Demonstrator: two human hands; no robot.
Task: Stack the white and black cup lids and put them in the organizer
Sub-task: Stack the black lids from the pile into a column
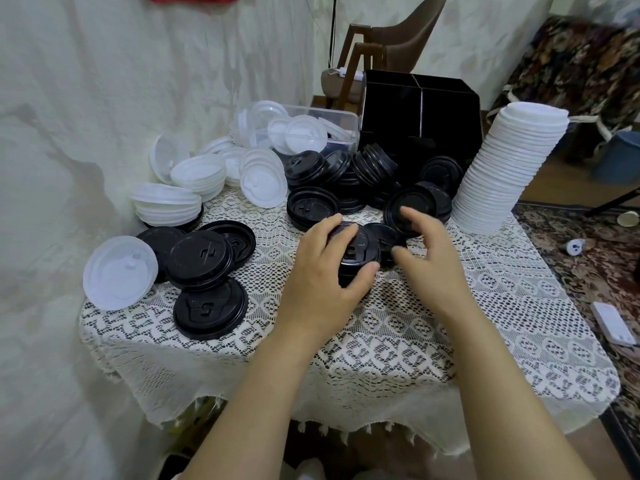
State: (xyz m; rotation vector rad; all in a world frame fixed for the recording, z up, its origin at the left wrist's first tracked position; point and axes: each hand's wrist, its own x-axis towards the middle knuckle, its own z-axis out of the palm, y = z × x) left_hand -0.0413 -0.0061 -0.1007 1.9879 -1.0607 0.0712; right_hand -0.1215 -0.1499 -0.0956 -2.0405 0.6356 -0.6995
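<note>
Left hand (325,271) grips a short black lid stack (353,252) on the desk (485,306), fingers (334,223) curled round the rim, probably to steady it. Right hand (427,247) half-curled at the adjacent loose black lid (379,237); cannot tell if it is gripped. Organizer (419,119) stands behind, well apart.

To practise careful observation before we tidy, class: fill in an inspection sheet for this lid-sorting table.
Surface: small table under a white lace cloth, crowded with lids.
Job's things: black organizer at the back, interior too dark to judge; tall white lid stack at the right; loose white lids and loose black lids scattered.
Clutter: clear tub holding white lids.
Hands: left hand grips a short black lid stack; right hand curls beside a single black lid, grip unclear.
Cables: thin dark cord or pole by the wall; cannot tell which.
Surroundings: brown chair, patterned carpet, blue bucket.
</note>
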